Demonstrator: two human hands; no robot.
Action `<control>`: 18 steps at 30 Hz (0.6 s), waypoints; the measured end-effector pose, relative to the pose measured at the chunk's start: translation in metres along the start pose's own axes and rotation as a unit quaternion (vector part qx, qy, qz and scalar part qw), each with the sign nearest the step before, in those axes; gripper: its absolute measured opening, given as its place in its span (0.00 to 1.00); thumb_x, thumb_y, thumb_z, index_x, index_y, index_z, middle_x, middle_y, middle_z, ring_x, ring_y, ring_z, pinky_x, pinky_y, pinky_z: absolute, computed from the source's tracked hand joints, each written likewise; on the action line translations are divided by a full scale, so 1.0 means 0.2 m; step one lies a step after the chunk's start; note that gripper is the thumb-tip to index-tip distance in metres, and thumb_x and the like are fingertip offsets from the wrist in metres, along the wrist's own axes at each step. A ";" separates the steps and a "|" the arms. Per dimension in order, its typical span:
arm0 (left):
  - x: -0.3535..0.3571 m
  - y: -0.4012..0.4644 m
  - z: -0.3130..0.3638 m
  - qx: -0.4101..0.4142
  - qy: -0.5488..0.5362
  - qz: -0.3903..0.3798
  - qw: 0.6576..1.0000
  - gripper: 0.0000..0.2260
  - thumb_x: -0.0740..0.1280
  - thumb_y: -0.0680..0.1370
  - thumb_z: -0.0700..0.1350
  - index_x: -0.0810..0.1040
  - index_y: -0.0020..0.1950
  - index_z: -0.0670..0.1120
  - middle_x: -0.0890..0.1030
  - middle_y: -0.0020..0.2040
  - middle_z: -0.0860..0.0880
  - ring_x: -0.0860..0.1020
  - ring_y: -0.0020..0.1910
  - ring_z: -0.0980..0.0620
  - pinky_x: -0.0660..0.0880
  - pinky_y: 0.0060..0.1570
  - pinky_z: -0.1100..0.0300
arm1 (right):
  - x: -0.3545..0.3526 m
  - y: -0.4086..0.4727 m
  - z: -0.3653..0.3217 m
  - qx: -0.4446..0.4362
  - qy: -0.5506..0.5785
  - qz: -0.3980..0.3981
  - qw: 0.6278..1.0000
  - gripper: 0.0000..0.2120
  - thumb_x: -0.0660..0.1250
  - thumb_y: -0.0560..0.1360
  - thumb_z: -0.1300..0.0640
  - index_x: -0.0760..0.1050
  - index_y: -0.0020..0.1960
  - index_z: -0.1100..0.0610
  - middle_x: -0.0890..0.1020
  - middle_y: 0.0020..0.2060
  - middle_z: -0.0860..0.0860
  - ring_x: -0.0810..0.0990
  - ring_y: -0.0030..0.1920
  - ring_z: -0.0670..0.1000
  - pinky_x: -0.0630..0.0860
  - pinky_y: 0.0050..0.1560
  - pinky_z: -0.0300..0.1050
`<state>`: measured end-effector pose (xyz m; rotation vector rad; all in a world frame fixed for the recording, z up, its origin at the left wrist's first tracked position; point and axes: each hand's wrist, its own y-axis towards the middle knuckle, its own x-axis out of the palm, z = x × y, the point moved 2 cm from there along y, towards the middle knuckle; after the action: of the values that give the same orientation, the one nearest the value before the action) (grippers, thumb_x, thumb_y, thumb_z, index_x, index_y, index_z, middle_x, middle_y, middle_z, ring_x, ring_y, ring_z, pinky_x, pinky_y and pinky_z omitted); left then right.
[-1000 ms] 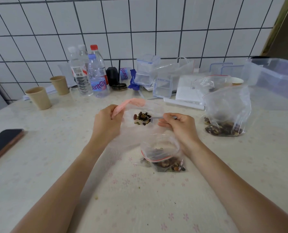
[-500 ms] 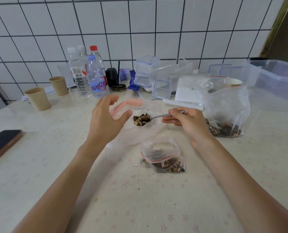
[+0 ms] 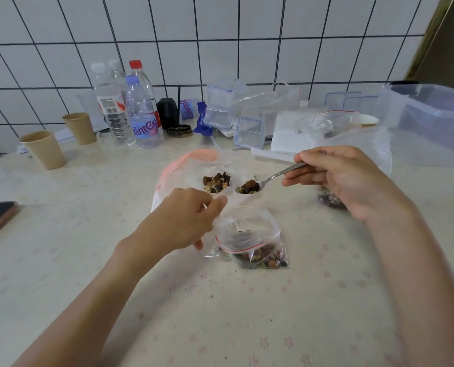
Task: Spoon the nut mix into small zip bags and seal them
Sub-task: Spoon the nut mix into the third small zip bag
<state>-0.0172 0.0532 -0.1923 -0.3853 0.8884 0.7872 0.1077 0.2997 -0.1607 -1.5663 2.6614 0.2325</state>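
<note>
Nut mix (image 3: 217,183) lies in a small dark-and-tan heap inside a large clear zip bag (image 3: 186,165) with a pink seal strip, spread flat on the worktop (image 3: 88,260) just beyond the left fingers. The mix shows brown nuts, pale kernels and darker pieces. A second portion sits on the bowl of a metal spoon (image 3: 249,187), right beside the heap and level with it. The right hand (image 3: 344,178) holds the spoon's handle, its fingers (image 3: 297,178) curled round the shaft, the bowl pointing toward the left hand. The left hand (image 3: 183,221) hovers over the rim of a small zip bag (image 3: 249,237); its thumb and forefinger are drawn close together at the bag's upper left edge, though whether they actually pinch the plastic cannot be told. That small bag is clear with a red seal line, its mouth standing open, and nuts fill its lower corner nearest the person. Behind the right fingers, another clear bag (image 3: 363,144) stands, with dark nut mix showing at its base.
</note>
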 end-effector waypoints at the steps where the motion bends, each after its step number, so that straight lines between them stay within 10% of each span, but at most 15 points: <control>1: 0.01 0.00 0.00 -0.003 -0.014 -0.014 1.000 0.21 0.60 0.84 0.59 0.82 0.47 0.44 0.84 0.38 0.48 0.83 0.26 0.52 0.71 0.23 0.66 | -0.01 0.00 0.00 0.001 -0.004 -0.013 1.000 0.10 0.66 0.82 0.58 0.80 0.54 0.65 0.88 0.45 0.60 0.89 0.48 0.61 0.75 0.62 0.56; 13: -0.09 -0.05 0.05 0.131 -0.032 -0.063 0.989 0.05 0.68 0.82 0.50 0.81 0.49 0.52 0.84 0.37 0.52 0.84 0.32 0.53 0.74 0.30 0.69 | -0.04 -0.13 -0.10 -0.124 -0.130 -0.177 0.968 0.07 0.70 0.79 0.62 0.85 0.53 0.63 0.89 0.43 0.54 0.89 0.44 0.51 0.80 0.49 0.35; 16: -0.11 -0.05 0.04 0.145 -0.023 -0.074 0.986 0.05 0.68 0.82 0.50 0.81 0.48 0.53 0.84 0.37 0.53 0.84 0.33 0.53 0.73 0.32 0.71 | -0.07 -0.14 -0.10 -0.129 -0.135 -0.183 0.965 0.08 0.71 0.78 0.59 0.85 0.54 0.62 0.89 0.44 0.55 0.89 0.44 0.48 0.82 0.47 0.65; 18: -0.11 -0.05 0.03 0.146 -0.021 -0.074 0.986 0.04 0.69 0.81 0.49 0.81 0.47 0.54 0.84 0.38 0.53 0.85 0.34 0.53 0.73 0.32 0.71 | -0.10 -0.12 -0.09 -0.140 -0.113 -0.185 0.966 0.09 0.71 0.78 0.56 0.86 0.54 0.59 0.89 0.47 0.56 0.89 0.49 0.56 0.81 0.54 0.63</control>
<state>-0.0156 0.0395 -0.1708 -0.1729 0.9086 0.5160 0.1396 0.3031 -0.1437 -1.9406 2.1877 0.7451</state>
